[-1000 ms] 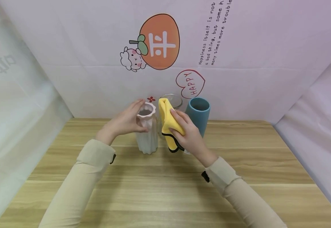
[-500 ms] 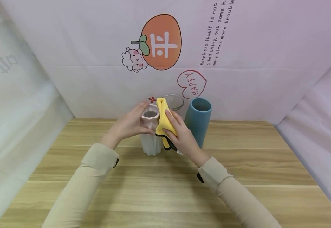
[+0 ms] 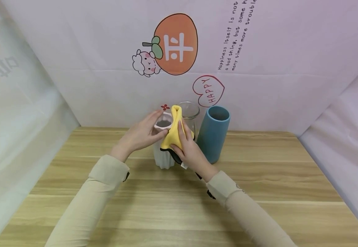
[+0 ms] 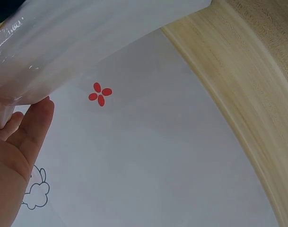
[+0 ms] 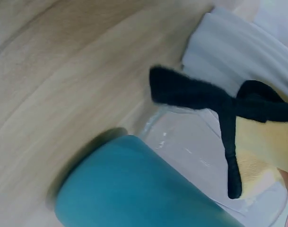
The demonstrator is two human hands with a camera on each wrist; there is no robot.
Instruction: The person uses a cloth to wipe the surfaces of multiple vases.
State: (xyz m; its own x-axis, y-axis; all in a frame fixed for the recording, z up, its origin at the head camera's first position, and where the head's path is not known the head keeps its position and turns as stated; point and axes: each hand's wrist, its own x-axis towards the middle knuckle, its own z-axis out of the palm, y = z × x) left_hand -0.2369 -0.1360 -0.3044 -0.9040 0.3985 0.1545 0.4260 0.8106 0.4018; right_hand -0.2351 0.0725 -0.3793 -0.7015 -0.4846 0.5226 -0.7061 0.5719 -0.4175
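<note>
A white fluted vase (image 3: 164, 157) stands upright at the back of the table. My left hand (image 3: 142, 133) holds it near its wavy rim, thumb in front and fingers behind. In the left wrist view, fingertips touch the glossy side of the vase (image 4: 87, 42). My right hand (image 3: 189, 147) grips a folded yellow cloth (image 3: 174, 135) with black edging and a small white tag. The cloth lies against the right side of the vase, covering part of it. Its black edging (image 5: 181, 90) hangs loose in the right wrist view.
A clear glass jar (image 3: 189, 109) stands behind the cloth, partly hidden. Close to its right is a tall blue vase (image 3: 213, 137). A white printed backdrop (image 3: 105, 85) rises behind the wooden table (image 3: 154, 212), and more white sheets hang at both sides.
The cloth and my right hand have moved left, from in front of the glass jar to the white vase. My left hand and the white vase have shifted slightly right.
</note>
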